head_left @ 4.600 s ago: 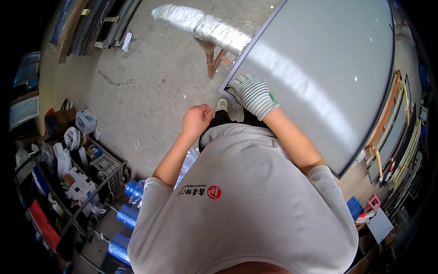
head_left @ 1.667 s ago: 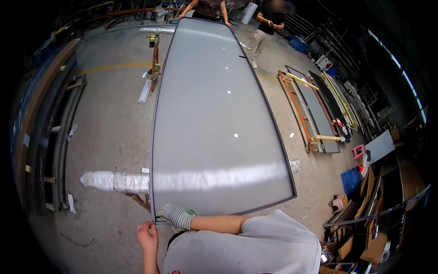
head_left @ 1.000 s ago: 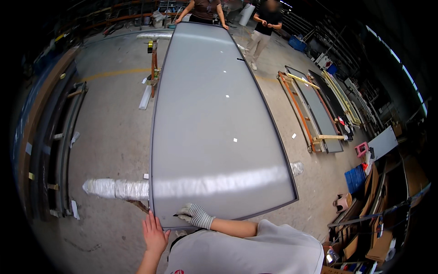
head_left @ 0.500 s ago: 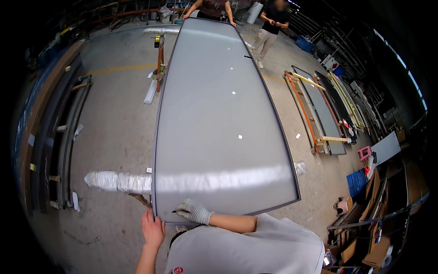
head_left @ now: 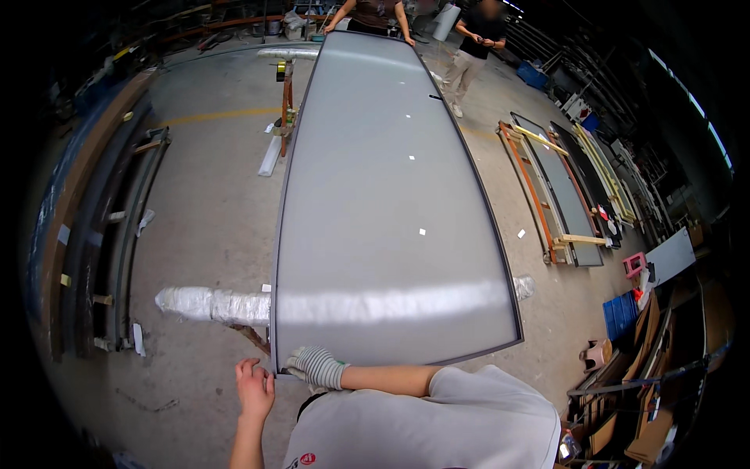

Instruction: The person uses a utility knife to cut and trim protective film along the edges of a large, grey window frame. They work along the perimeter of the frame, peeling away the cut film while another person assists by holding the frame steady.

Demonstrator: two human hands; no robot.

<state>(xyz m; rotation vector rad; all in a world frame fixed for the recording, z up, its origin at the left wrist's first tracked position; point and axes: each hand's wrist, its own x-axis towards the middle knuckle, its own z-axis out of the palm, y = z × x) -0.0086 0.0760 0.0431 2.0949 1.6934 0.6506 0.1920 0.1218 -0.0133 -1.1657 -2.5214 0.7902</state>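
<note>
The framed grey panel [head_left: 387, 211] lies across a silvery wrapped bar [head_left: 215, 305]. The gloved right hand [head_left: 318, 366] rests at the panel's near left corner, grip unclear; the bare left hand [head_left: 255, 390] hangs just beside, fingers loosely parted

The panel [head_left: 375, 211] lies in the middle, over the support bar [head_left: 215, 306], which passes under its near part and comes out on both sides. The right hand [head_left: 316, 367] is at the panel's near left corner; the left hand [head_left: 254, 388] is just left of this corner. At the far end stands a person [head_left: 373, 14] — another person [head_left: 482, 33] is to the right. Well apart on the left lie long bars [head_left: 87, 207]; on the right is the rack [head_left: 528, 187], and nearer — the crate [head_left: 621, 315], then the stool [head_left: 598, 354].
</note>
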